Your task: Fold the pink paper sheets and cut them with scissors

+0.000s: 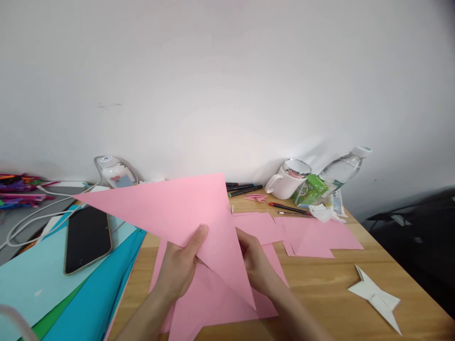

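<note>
A large pink sheet of paper [170, 203], folded into a triangle, is held up above the table in front of me. My left hand [181, 265] grips its lower edge, thumb pressed on the front face and fingers behind. At the right edge of the triangle is my right hand [254, 260], its fingers curled and partly hidden behind the paper. Whether those fingers pinch the sheet cannot be made out. Below both hands lie more pink sheets [216, 308], spread on the wooden table.
Pink paper pieces [316, 237] and a white folded paper star [378, 296] lie to the right. Behind stand a white mug [286, 182], a green box [313, 189] and a tilted water bottle [343, 168]. A phone [88, 239] rests on blue sheets [92, 303] at left, near a cable.
</note>
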`<action>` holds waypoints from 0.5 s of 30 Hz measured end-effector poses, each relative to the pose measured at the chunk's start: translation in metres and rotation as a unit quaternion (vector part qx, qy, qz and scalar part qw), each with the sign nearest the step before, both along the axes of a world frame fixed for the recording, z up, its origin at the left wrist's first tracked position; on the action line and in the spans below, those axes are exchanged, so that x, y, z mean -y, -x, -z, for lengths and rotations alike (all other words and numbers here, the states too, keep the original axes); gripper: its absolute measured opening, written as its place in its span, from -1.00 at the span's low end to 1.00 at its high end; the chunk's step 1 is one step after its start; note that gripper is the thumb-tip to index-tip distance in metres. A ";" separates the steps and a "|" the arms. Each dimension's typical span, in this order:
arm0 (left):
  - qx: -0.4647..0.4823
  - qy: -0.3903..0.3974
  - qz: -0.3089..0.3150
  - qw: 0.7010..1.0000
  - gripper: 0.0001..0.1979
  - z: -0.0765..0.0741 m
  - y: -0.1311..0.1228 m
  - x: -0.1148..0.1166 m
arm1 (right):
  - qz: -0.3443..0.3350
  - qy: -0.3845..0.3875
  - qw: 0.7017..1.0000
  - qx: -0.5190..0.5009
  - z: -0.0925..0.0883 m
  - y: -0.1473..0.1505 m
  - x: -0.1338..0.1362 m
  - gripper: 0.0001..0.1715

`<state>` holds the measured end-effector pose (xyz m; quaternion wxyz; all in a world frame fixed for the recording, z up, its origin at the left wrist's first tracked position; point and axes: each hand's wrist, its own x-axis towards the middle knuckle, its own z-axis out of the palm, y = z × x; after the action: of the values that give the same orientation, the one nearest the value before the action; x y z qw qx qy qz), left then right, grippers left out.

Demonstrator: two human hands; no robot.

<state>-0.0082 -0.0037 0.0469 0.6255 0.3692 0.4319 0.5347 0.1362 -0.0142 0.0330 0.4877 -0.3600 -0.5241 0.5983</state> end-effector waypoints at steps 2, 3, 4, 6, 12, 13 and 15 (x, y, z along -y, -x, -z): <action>-0.031 -0.005 -0.012 0.999 -0.53 0.000 0.002 0.000 | 0.003 -0.001 1.000 -0.002 -0.001 0.000 0.000 -0.67; -0.047 -0.007 -0.017 0.999 -0.55 -0.002 0.003 0.000 | 0.007 -0.002 1.000 -0.005 0.000 0.001 0.000 -0.66; -0.059 -0.008 -0.020 0.998 -0.55 -0.004 0.004 0.000 | 0.013 -0.001 1.000 -0.011 0.001 0.001 0.000 -0.64; -0.071 -0.015 -0.022 0.997 -0.53 -0.008 0.005 0.000 | 0.025 0.001 0.999 -0.027 0.005 0.000 -0.001 -0.56; -0.056 -0.006 -0.019 0.998 -0.50 -0.009 0.003 0.001 | 0.037 -0.007 0.999 -0.026 0.013 -0.001 -0.004 -0.52; -0.048 -0.005 -0.014 0.999 -0.50 -0.008 0.002 0.002 | 0.042 -0.009 0.999 -0.022 0.013 -0.001 -0.005 -0.53; -0.044 -0.001 -0.015 0.999 -0.52 -0.007 0.001 0.003 | 0.049 -0.009 0.999 -0.015 0.014 -0.002 -0.005 -0.54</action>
<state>-0.0094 -0.0066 0.0540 0.5975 0.3865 0.4640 0.5275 0.1379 -0.0090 0.0191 0.5277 -0.3721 -0.5037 0.5740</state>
